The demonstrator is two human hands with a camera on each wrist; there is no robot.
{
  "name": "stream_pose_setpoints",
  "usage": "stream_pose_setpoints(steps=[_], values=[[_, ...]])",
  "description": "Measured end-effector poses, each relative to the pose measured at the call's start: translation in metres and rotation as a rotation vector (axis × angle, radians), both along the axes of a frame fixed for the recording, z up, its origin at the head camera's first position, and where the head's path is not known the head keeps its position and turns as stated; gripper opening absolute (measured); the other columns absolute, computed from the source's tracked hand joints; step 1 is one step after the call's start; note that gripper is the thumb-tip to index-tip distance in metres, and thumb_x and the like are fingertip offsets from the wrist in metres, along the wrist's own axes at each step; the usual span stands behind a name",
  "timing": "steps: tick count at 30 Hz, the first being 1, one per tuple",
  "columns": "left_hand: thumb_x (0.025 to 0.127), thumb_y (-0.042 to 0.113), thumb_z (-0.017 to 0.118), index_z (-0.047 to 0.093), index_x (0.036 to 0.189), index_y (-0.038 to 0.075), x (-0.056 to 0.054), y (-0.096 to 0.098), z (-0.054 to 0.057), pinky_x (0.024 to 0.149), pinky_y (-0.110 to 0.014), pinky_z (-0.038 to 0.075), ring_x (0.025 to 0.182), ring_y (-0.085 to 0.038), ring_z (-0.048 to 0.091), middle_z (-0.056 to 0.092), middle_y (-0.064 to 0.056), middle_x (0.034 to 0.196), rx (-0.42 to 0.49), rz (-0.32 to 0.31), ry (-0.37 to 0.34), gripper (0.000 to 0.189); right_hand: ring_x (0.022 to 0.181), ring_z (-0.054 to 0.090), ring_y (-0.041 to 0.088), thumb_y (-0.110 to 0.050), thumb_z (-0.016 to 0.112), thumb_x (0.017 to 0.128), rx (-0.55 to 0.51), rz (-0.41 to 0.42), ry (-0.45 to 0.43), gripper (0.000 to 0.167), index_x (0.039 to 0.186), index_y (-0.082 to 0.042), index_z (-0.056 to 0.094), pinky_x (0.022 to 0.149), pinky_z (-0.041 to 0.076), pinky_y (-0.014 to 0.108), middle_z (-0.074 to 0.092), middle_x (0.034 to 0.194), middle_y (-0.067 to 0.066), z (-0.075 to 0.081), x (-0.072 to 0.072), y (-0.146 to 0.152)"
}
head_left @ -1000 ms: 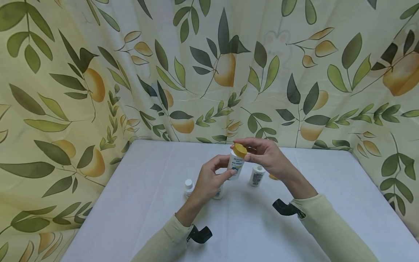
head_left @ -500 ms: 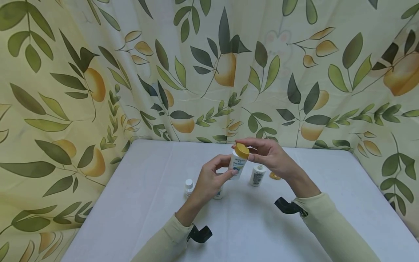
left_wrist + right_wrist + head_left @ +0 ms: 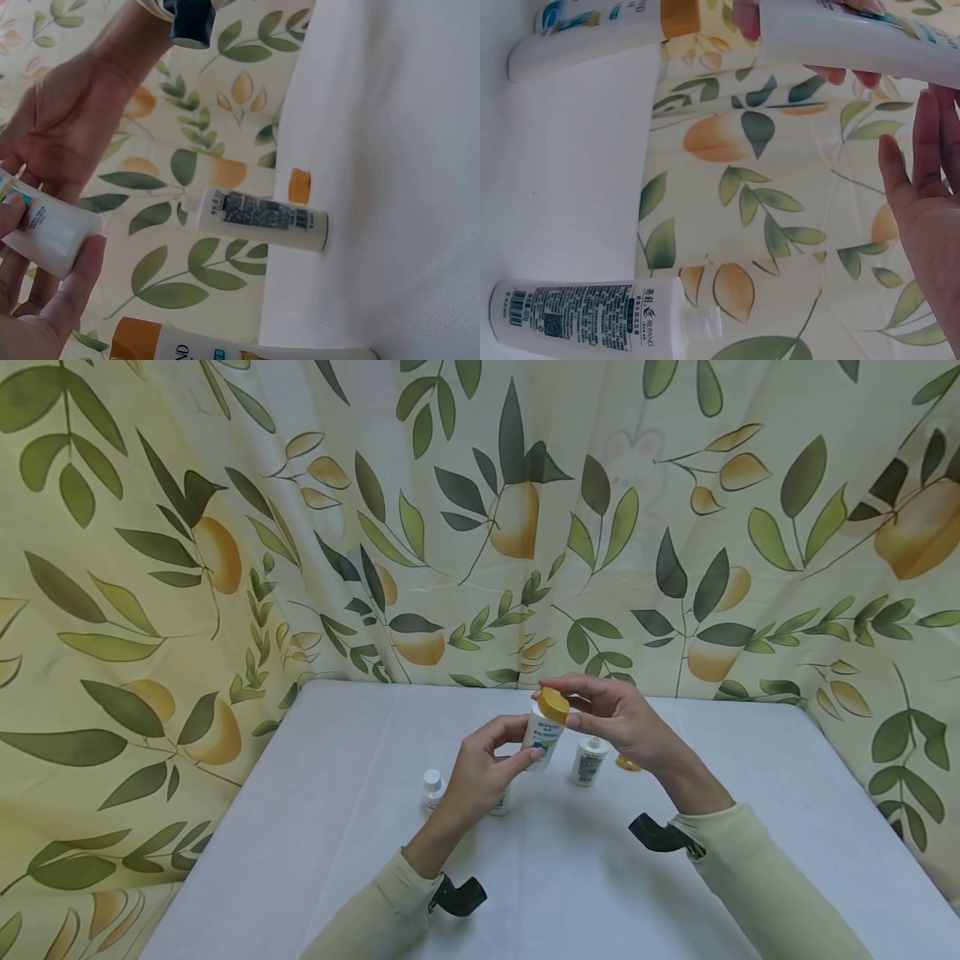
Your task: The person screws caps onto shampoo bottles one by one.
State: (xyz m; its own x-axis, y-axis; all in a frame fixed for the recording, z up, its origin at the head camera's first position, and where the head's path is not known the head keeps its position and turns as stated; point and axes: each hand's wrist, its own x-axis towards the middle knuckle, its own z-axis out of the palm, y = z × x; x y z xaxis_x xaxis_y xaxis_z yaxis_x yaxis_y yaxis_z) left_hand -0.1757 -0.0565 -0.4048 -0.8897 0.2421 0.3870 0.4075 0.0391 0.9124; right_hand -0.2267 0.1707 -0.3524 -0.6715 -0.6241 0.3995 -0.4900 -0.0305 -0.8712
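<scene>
My left hand [image 3: 480,768] grips a white squeeze bottle [image 3: 542,739], fingers behind and thumb across its front label. The bottle is held above the table, tilted slightly to the right. A yellow-orange cap [image 3: 553,704] sits on its top, and my right hand [image 3: 630,720] pinches that cap between thumb and fingers. In the right wrist view the held bottle [image 3: 855,37] shows, but its cap is out of frame. Just below my right hand stands an uncapped white bottle [image 3: 588,763], its bare neck showing and its printed back label [image 3: 585,319] turned to the right wrist camera.
A loose orange cap [image 3: 628,763] lies beside the uncapped bottle. Partly hidden behind my left hand stands another white bottle [image 3: 501,802]; its orange cap [image 3: 136,341] shows in the left wrist view. A small white-capped bottle [image 3: 432,789] stands left, on the white-covered table [image 3: 360,735].
Both hands stay on the bottle and cap. The bottle and my right hand have shifted very slightly to the right since a second ago. The standing bottles have not moved.
</scene>
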Motion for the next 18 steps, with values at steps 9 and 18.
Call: stream_pose_setpoints(steps=[9,18], values=[[0.092,0.009,0.076,0.064,0.132,0.01,-0.0003,0.0007,-0.0017,0.088,-0.029,0.06,0.116,-0.021,0.065,0.067,-0.005,0.128,-0.004,0.019,0.01,0.042,0.13,0.056,0.017,0.005,0.061,0.098,0.006,-0.044,0.014,0.043,0.14,0.005,0.054,0.111,0.045,0.028,0.061,0.139,0.009,-0.003,0.0007,-0.0019],[0.091,0.012,0.077,0.065,0.131,0.012,-0.0014,0.0015,-0.0042,0.086,-0.029,0.061,0.115,-0.021,0.066,0.068,-0.003,0.126,-0.016,0.055,-0.002,0.042,0.128,0.057,0.019,0.005,0.062,0.097,-0.012,-0.077,-0.004,0.043,0.139,0.006,0.054,0.109,0.046,0.027,0.06,0.138,0.016,-0.0046,0.002,-0.0063]])
